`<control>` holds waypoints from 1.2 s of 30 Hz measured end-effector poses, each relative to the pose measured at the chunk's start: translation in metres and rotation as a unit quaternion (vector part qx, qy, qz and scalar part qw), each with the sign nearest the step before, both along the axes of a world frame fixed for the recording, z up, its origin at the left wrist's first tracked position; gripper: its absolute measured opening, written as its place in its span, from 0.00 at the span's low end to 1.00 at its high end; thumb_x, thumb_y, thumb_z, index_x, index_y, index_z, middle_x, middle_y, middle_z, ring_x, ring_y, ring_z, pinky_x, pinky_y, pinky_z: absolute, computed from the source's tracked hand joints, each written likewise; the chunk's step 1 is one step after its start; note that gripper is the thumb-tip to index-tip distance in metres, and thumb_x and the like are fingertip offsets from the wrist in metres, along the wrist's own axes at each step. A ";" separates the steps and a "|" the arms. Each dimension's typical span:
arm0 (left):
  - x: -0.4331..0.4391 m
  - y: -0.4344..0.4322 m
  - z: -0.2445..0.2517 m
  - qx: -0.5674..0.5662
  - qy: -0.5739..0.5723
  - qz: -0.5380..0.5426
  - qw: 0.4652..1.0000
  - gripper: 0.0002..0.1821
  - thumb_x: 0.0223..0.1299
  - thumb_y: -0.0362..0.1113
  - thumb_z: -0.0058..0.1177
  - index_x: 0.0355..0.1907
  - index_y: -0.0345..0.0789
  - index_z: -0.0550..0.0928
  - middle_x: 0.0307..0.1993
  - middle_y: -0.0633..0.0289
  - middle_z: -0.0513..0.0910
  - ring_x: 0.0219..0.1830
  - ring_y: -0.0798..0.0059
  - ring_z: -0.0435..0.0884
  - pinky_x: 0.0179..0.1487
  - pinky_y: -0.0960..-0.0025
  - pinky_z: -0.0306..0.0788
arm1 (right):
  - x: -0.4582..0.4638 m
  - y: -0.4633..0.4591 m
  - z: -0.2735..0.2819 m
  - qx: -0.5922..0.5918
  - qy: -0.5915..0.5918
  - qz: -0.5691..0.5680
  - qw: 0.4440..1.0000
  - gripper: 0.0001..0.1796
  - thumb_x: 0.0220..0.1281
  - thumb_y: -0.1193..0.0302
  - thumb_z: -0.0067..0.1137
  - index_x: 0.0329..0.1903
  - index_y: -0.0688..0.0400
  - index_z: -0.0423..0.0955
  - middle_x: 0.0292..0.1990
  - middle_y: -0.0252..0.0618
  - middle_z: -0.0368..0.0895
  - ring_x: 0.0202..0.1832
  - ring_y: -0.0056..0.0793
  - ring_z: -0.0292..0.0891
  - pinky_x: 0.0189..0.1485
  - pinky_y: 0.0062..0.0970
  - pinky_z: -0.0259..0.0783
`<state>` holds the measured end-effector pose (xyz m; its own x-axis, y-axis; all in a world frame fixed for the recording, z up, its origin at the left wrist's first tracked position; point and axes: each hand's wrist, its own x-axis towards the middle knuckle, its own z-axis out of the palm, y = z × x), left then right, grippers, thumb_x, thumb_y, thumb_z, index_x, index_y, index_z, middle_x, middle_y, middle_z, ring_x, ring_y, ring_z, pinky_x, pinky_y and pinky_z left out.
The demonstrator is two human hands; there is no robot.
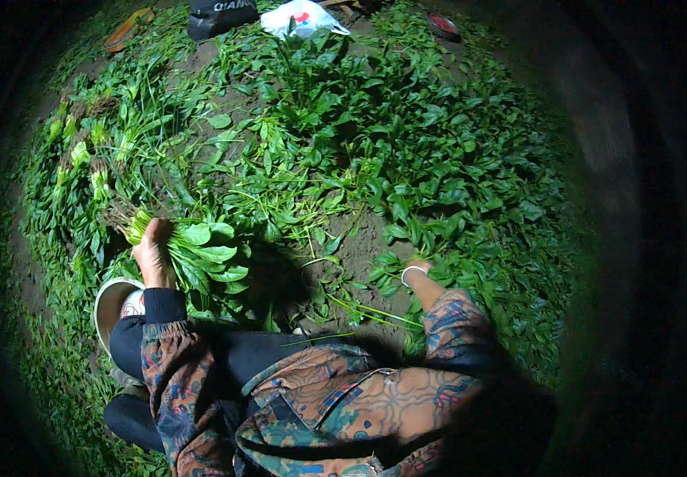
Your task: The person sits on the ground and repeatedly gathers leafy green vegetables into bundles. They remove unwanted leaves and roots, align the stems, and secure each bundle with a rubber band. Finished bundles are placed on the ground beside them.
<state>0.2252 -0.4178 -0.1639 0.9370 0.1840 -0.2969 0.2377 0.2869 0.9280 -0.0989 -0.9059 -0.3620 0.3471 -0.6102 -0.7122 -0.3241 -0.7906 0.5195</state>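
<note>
My left hand (155, 241) is closed around a bunch of spinach-like leafy greens (209, 250). Their pale stems and brown roots stick out to the left, while the broad leaves fan to the right. Low at the right, my right hand (421, 266) reaches into the growing leafy plants (438, 229). Leaves cover its fingers, so its grip cannot be made out. A white band (415, 269) circles that arm near the hand.
Several pulled bunches (99, 179) with roots lie at the left. Bare soil (364, 238) shows between the hands, with loose stems about. A white plastic bag (304, 19) and a dark bag (221, 16) stand at the far edge. A pale boot (114, 310) is beside my left sleeve.
</note>
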 end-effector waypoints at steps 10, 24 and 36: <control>-0.015 -0.031 0.040 -0.030 -0.069 -0.088 0.993 0.11 0.50 0.26 0.58 0.38 0.31 0.78 0.30 0.63 0.81 0.27 0.75 0.79 0.31 0.72 0.75 | 0.019 0.063 0.085 0.148 -0.458 0.122 0.868 0.07 0.59 0.71 0.46 0.37 0.58 0.71 0.33 0.41 0.79 0.36 0.37 0.77 0.34 0.38 0.71; -0.027 -0.026 0.070 0.149 -0.090 -0.220 0.960 0.09 0.40 0.27 0.61 0.29 0.31 0.79 0.24 0.68 0.80 0.24 0.80 0.76 0.31 0.75 0.71 | 0.194 0.136 0.226 0.299 -0.772 0.150 0.540 0.21 0.43 0.66 0.65 0.43 0.59 0.77 0.52 0.48 0.72 0.51 0.43 0.69 0.56 0.40 0.65; -0.056 -0.057 0.077 0.083 -0.110 -0.431 0.892 0.35 0.33 0.25 0.67 0.51 0.31 0.72 0.45 0.64 0.79 0.46 0.77 0.76 0.54 0.72 0.70 | 0.256 0.124 0.171 0.607 -0.672 -0.258 0.338 0.12 0.52 0.67 0.50 0.31 0.65 0.76 0.32 0.37 0.79 0.36 0.28 0.73 0.46 0.27 0.68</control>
<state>0.1688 -0.4746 -0.0866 0.7842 -0.6079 -0.1246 0.1104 -0.0609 0.9920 0.1569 -0.7816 -0.1908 0.9249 -0.3781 0.0412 0.1189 0.1845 -0.9756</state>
